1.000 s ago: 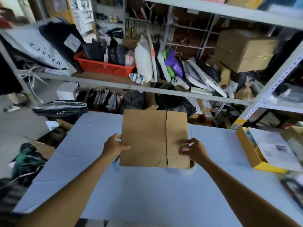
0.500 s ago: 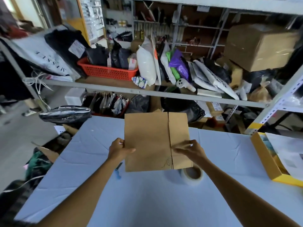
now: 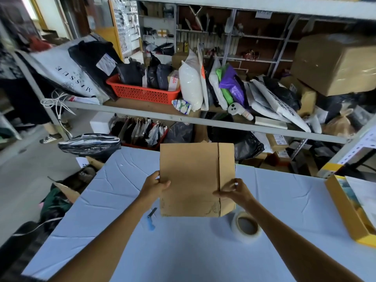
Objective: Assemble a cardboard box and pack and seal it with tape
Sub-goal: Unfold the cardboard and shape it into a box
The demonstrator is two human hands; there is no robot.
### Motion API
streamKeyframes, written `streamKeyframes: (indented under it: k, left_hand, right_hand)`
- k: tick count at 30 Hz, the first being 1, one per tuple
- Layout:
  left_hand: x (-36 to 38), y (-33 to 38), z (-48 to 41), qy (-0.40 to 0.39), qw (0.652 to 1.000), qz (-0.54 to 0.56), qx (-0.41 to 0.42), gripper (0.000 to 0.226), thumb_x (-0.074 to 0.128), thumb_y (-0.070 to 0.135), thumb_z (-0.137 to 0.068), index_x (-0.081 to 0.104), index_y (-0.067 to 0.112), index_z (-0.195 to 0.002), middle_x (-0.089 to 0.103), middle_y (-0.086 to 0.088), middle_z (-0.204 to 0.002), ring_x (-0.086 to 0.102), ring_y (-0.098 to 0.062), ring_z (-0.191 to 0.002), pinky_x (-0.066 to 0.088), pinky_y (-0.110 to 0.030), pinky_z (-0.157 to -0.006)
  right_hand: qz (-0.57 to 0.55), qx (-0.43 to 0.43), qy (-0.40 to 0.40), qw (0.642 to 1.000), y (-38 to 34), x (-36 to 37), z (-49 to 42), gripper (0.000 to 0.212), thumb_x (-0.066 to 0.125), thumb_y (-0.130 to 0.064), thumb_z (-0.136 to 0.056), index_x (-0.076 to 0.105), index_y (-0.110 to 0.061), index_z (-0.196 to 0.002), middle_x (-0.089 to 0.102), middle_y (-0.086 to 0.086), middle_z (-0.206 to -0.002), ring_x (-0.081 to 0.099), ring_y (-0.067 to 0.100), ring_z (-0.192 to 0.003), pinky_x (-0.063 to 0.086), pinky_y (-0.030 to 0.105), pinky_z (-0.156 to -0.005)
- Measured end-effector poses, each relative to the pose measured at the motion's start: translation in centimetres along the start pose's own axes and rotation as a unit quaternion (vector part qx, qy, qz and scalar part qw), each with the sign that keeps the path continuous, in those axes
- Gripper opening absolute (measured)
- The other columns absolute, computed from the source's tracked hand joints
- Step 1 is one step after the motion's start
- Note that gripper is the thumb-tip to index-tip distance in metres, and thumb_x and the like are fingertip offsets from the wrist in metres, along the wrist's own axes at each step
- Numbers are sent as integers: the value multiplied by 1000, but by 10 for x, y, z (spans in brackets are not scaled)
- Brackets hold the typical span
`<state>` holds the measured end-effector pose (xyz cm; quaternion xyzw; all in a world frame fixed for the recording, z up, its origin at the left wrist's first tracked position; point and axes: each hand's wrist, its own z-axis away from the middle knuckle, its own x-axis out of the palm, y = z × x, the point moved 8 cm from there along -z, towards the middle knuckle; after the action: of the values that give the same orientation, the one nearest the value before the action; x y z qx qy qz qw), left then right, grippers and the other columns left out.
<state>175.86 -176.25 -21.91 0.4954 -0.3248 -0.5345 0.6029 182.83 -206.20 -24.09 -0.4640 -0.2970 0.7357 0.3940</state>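
A flattened brown cardboard box [image 3: 191,176] is held upright above the light blue table [image 3: 183,251]. My left hand [image 3: 153,187] grips its left edge, thumb on the near face. My right hand [image 3: 236,192] pinches the box near its vertical crease on the right side. A roll of clear tape [image 3: 246,227] lies on the table just below my right hand. A small blue cutter [image 3: 151,219] lies on the table below my left hand.
A yellow tray [image 3: 343,212] with papers sits at the table's right edge. Behind the table stands a metal shelf [image 3: 183,117] crowded with parcels, bags and a red basket [image 3: 140,92]. Bags and cardboard pile up on the floor at left.
Both hands have lifted the flat box higher off the table, uncovering the tape roll. My right hand shifted from the box's right edge to the crease.
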Motion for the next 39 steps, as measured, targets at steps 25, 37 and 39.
streamKeyframes:
  k: [25, 37, 39]
  left_hand:
    - [34, -6, 13, -24, 999, 11, 45, 87, 63, 3, -82, 21, 46, -146, 50, 7, -134, 51, -23, -122, 46, -45, -101]
    - [66, -6, 22, -51, 993, -53, 88, 60, 75, 19, -79, 49, 29, -132, 61, 7, -119, 63, -8, -100, 52, -21, -79]
    - [63, -7, 18, -8, 994, -75, 83, 55, 76, 15, -79, 51, 19, -127, 63, 3, -114, 65, -4, -85, 52, -17, -69]
  right_hand:
    - [-20, -131, -18, 991, -19, 8, 22, 83, 76, -6, -75, 35, -23, -145, 63, 9, -119, 63, 25, -99, 55, 22, -70]
    - [-38, -139, 46, 988, -26, 19, 32, 59, 84, -32, -68, 55, -14, -116, 65, 2, -100, 64, 19, -89, 49, 23, -67]
    - [-38, -107, 21, 993, -21, 27, 31, 59, 84, -27, -70, 54, -12, -118, 59, 3, -105, 62, 21, -84, 50, 27, -65]
